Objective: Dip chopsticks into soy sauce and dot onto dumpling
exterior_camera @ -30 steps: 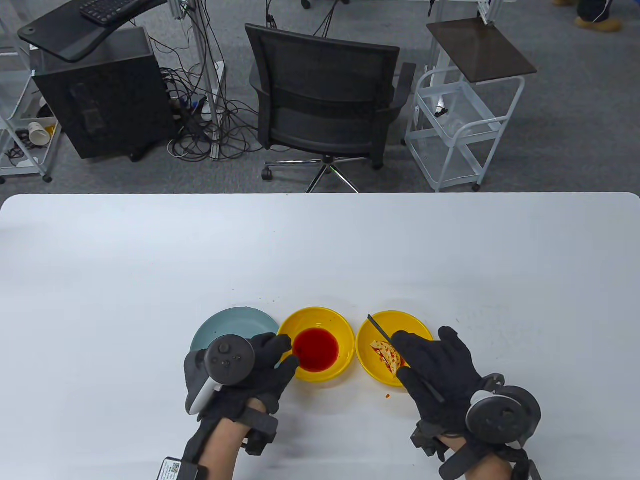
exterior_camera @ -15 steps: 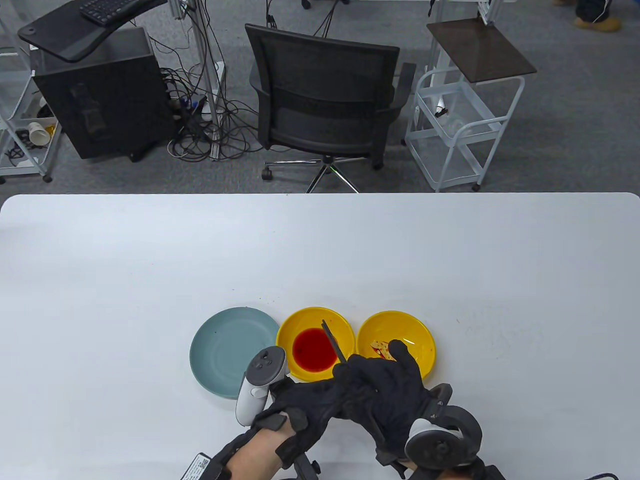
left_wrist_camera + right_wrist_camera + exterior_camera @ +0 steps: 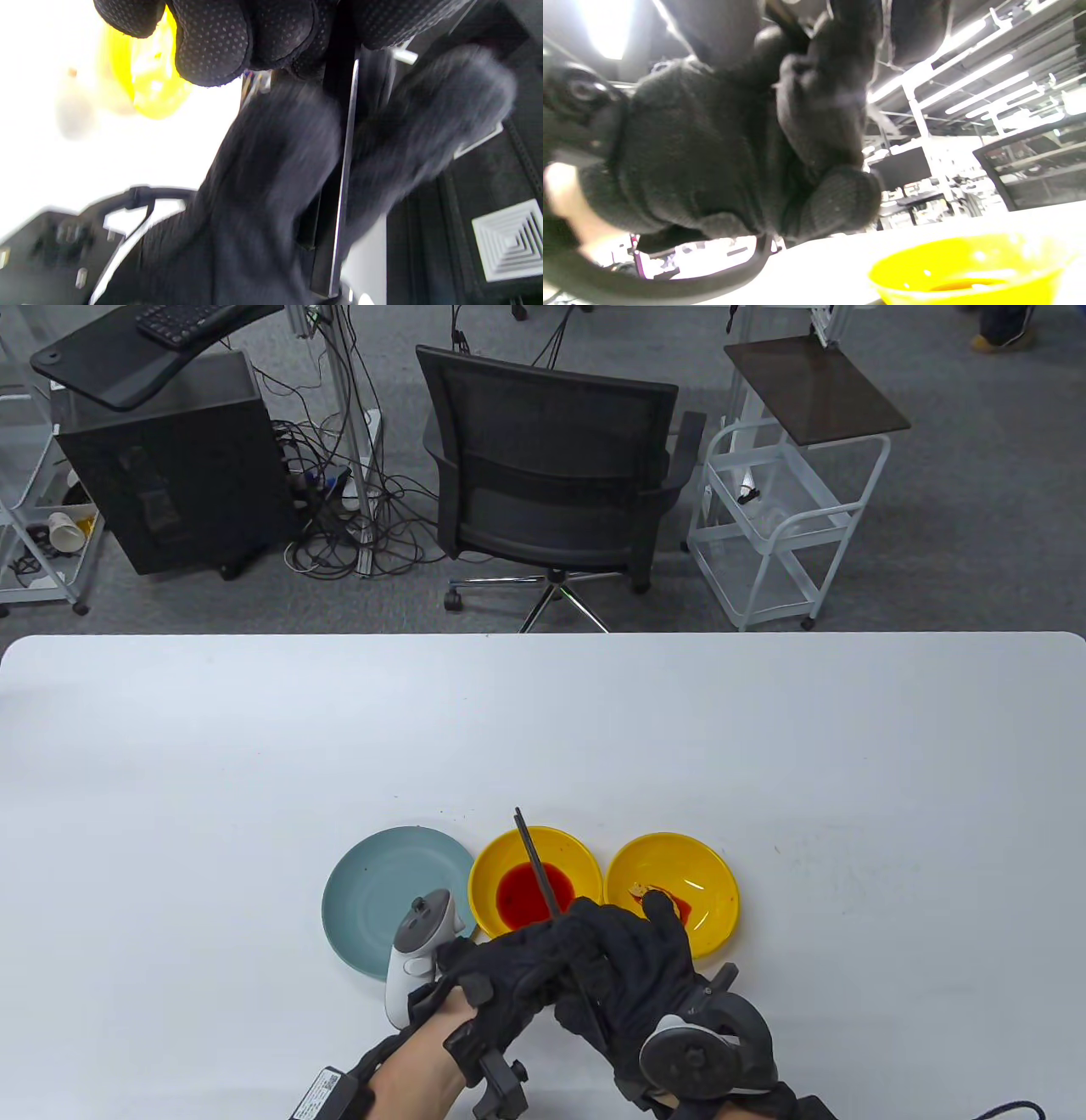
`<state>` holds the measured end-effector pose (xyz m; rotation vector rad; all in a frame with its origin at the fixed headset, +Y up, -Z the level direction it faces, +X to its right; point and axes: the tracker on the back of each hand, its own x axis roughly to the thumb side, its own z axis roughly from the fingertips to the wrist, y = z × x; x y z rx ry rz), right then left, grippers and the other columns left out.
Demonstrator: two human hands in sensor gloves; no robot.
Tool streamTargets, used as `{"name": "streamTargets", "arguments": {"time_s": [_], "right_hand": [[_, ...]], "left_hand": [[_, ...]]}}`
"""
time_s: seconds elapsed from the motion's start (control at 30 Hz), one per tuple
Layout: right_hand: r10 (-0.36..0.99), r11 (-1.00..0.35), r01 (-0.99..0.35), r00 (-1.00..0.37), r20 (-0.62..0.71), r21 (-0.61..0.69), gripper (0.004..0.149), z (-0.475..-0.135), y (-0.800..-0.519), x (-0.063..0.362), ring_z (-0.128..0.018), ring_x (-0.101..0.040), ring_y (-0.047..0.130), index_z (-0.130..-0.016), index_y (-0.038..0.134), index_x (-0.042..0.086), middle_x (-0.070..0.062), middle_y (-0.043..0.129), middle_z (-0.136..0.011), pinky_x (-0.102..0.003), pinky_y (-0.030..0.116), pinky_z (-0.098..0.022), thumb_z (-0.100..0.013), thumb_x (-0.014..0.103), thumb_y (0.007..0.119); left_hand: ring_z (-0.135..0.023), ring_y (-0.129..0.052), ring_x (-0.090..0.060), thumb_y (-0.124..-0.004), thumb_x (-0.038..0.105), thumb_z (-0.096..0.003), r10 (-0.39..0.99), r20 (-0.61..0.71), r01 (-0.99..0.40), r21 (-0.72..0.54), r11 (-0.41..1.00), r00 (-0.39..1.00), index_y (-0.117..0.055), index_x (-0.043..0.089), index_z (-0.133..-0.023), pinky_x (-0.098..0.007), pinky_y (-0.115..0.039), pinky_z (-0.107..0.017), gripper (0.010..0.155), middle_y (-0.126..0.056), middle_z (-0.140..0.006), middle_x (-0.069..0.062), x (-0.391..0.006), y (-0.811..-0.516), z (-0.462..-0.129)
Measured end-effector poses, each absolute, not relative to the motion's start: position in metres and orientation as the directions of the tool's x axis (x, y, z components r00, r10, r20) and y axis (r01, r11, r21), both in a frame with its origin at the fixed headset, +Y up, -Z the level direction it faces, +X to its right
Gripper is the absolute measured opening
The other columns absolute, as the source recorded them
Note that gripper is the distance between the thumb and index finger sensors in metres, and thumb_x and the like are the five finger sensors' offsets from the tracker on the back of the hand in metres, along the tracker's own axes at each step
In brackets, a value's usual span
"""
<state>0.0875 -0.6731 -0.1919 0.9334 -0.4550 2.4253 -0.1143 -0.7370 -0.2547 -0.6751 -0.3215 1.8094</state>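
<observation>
Left to right: blue plate [image 3: 373,891]; left hand [image 3: 501,976] meeting right hand [image 3: 628,976], fingers of both closed around the chopsticks [image 3: 534,865], tips above the sauce bowl [image 3: 577,857]; dumpling [image 3: 657,895] in its own bowl [image 3: 708,874]. Risk: regripping mid-air may drop or splay the sticks, spattering sauce. Since 0.5 s ago, the sticks have swung farther over the sauce

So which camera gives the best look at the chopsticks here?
The table view: the chopsticks rise from the clasped hands, slanting over the bowl of red sauce. The left wrist view shows only a blurred dark shaft between gloved fingers. The right wrist view barely shows them.
</observation>
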Motion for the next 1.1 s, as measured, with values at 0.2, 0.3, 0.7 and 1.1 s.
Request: {"name": "streamTargets", "arguments": {"time_s": [0.2,0.3,0.7,1.1], "right_hand": [[0.378,-0.82,-0.564,-0.661,0.648,-0.097,0.084,-0.198,-0.672,0.101,-0.095,-0.049,0.058,-0.104,0.017,0.025,-0.017,0.036,-0.113,-0.081,0.029,-0.069,-0.044,0.049,0.072],[0.407,-0.814,-0.576,-0.661,0.63,-0.078,0.085,-0.201,-0.672,0.106,-0.096,-0.049,0.057,-0.104,0.016,0.025,-0.017,0.034,-0.114,-0.081,0.028,-0.069,-0.045,0.049,0.072],[0.453,-0.824,-0.566,-0.675,0.582,-0.014,0.085,-0.211,-0.679,0.112,-0.096,-0.049,0.054,-0.104,0.016,0.024,-0.018,0.028,-0.114,-0.081,0.026,-0.068,-0.045,0.05,0.071],[0.478,-0.823,-0.568,-0.678,0.558,0.015,0.085,-0.213,-0.68,0.114,-0.097,-0.049,0.053,-0.105,0.017,0.024,-0.018,0.026,-0.114,-0.082,0.025,-0.068,-0.045,0.051,0.071]], "left_hand": [[-0.064,-0.091,-0.031,-0.071,0.05,-0.0505,0.961,-0.215,-0.918,-0.316,-0.238,-0.175,-0.079,0.01,-0.089,-0.066,-0.061,-0.066,0.056,-0.085,-0.077,-0.005,-0.178,-0.729,-0.272],[-0.063,-0.091,-0.032,-0.072,0.05,-0.0504,0.98,-0.182,-0.976,-0.211,0.046,0.086,-0.08,0.01,-0.088,-0.067,-0.061,-0.065,0.056,-0.086,-0.076,-0.007,-0.207,-0.723,-0.275],[-0.06,-0.092,-0.034,-0.074,0.05,-0.0487,0.168,-0.355,-0.245,-0.184,0.952,0.92,-0.085,0.008,-0.084,-0.067,-0.062,-0.063,0.056,-0.088,-0.073,-0.008,-0.21,-0.724,-0.29],[-0.059,-0.093,-0.034,-0.073,0.049,-0.0493,-0.049,-0.355,-0.065,-0.302,0.951,0.934,-0.086,0.008,-0.084,-0.067,-0.062,-0.064,0.056,-0.089,-0.073,-0.008,-0.197,-0.746,-0.3]]}}
